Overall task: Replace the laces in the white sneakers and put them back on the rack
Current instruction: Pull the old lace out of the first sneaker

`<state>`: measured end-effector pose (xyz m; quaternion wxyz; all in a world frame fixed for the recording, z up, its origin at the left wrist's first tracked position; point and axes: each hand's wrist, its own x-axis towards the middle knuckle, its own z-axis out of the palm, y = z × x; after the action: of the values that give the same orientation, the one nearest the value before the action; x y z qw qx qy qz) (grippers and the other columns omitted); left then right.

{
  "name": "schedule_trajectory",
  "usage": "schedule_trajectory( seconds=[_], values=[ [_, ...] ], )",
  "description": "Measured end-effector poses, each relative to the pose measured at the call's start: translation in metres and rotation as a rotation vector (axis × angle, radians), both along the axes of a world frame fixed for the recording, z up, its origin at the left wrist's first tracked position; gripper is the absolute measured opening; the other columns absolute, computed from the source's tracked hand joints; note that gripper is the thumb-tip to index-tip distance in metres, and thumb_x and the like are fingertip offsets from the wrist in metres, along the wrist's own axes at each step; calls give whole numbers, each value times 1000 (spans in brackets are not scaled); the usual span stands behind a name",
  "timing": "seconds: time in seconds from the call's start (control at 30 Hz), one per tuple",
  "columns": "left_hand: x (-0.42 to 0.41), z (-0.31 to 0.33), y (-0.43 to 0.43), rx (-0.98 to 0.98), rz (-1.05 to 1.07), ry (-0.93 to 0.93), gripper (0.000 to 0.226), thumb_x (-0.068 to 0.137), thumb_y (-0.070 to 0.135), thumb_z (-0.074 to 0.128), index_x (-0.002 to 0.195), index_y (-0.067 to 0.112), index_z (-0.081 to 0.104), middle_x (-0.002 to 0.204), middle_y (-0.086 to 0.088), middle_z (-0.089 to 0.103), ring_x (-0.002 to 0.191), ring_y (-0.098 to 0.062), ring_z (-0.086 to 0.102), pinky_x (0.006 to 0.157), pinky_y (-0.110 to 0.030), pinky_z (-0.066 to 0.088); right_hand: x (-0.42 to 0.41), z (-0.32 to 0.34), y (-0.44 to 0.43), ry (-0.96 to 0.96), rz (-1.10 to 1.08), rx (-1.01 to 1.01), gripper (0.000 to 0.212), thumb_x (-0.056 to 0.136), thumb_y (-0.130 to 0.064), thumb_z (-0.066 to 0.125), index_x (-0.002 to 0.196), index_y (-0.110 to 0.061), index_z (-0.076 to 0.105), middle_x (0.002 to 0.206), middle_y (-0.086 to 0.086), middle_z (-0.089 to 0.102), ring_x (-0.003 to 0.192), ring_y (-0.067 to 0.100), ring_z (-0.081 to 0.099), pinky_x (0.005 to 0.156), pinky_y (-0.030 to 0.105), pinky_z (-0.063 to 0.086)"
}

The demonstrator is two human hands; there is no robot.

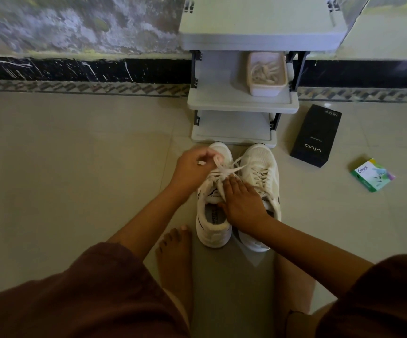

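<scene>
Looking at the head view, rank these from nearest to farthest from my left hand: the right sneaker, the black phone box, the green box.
1. Right sneaker: just right of the left hand, which pinches a lace.
2. Black phone box: on the floor, further right.
3. Green box: on the floor, farthest right.

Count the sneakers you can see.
2. The left sneaker is on the floor before the rack, its lace pinched by the left hand. The right sneaker is close beside it. No others show on the rack's visible shelves.
</scene>
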<state>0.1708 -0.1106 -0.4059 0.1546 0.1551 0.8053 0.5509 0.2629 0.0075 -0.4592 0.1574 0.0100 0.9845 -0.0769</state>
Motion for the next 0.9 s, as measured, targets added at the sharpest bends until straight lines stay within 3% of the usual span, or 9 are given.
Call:
schedule_trajectory(
  seconds=[0.07, 0.13, 0.23, 0.37, 0.47, 0.6, 0.73, 0.8, 0.9],
  values=[
    [-10, 10, 1, 68, 159, -35, 17, 88, 13, 62, 102, 21, 66, 103, 0, 66, 90, -12, 61, 73, -24, 51, -1, 3, 1, -21, -2, -12, 66, 99, -44, 27, 149, -6, 5, 157, 16, 7, 145, 26, 8, 116, 37, 6],
    [-17, 10, -5, -106, 183, -45, 45, 87, 11, 63, 130, 16, 50, 122, -1, 57, 101, -17, 58, 78, -27, 50, -4, 9, 5, 15, -10, -40, 65, 96, -46, 36, 147, -8, 20, 152, 15, 25, 140, 27, 24, 114, 36, 17],
    [-13, -5, -18, -480, -78, -18, 55, 84, 11, 66, 135, 12, 46, 136, -6, 48, 116, -23, 51, 88, -31, 44, -12, 18, 11, 141, -79, -170, 46, 92, -44, 48, 124, -10, 50, 116, 11, 60, 104, 25, 57, 85, 33, 43],
    [2, -22, -23, -512, -355, -118, 56, 79, 17, 72, 132, 20, 52, 135, -5, 53, 120, -19, 51, 96, -32, 45, -19, 25, 6, 182, -123, -264, 41, 90, -24, 51, 127, -10, 40, 88, 12, 64, 76, 28, 61, 58, 32, 42],
    [3, -28, -22, -558, -356, -41, 63, 78, 20, 74, 136, 17, 49, 135, -6, 53, 122, -19, 51, 99, -32, 43, -27, 25, 4, 169, -62, -196, 34, 91, -26, 50, 121, -11, 46, 94, 11, 64, 81, 27, 60, 61, 29, 37],
    [3, -32, -26, -554, -367, -53, 65, 78, 25, 75, 137, 16, 47, 136, -7, 53, 126, -21, 48, 102, -34, 42, -37, 25, 2, 84, -16, -66, 44, 84, -43, 59, 118, -16, 52, 110, 9, 58, 96, 25, 58, 67, 30, 35],
    [7, -37, -29, -531, -336, -69, 66, 77, 32, 75, 135, 15, 49, 137, -6, 52, 127, -22, 47, 102, -30, 39, -43, 24, -1, 168, 76, 132, 42, 79, -42, 65, 109, -13, 61, 116, 9, 51, 105, 26, 51, 78, 35, 40],
    [10, -38, -28, -545, -323, -36, 64, 76, 33, 75, 133, 15, 52, 134, -7, 55, 125, -22, 49, 96, -25, 36, -49, 27, 1, 119, -103, -96, 29, 81, -32, 64, 98, -8, 67, 105, 9, 58, 97, 24, 56, 78, 34, 44],
    [13, -39, -26, -548, -305, 6, 61, 75, 35, 76, 129, 17, 56, 128, -7, 60, 119, -23, 53, 93, -28, 40, -54, 31, 6, -88, -558, -742, 19, 88, -13, 58, 95, 2, 69, 94, 17, 66, 85, 23, 62, 74, 31, 50]
  ],
)
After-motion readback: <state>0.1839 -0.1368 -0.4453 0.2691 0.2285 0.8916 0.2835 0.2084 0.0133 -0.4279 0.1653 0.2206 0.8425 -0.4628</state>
